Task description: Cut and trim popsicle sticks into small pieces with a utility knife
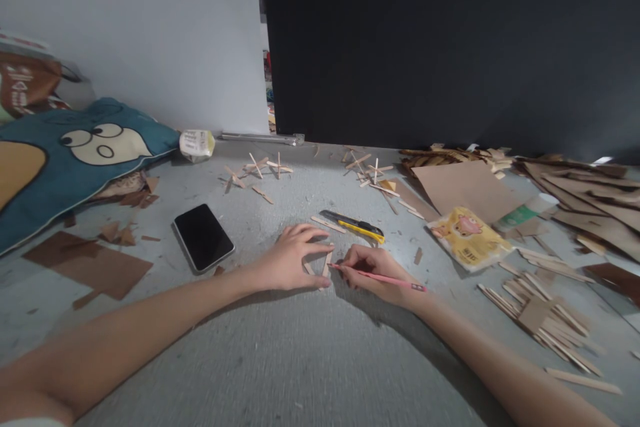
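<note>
Near the middle of the table, my left hand holds down a short wooden craft stick, thumb at its near end and fingertips at its far end. Another stick slants to meet it under the palm, partly hidden by the hand. My right hand is closed around a slim pink pencil, whose tip touches or nearly touches the held stick. Just beyond the hands lie a yellow and black utility knife and a loose craft stick.
Stick assemblies stand at the back. A black-screened phone, brown cardboard and a blue cushion lie left. At right are a yellow packet, a stick pile and stacked cardboard. A dark panel rises behind.
</note>
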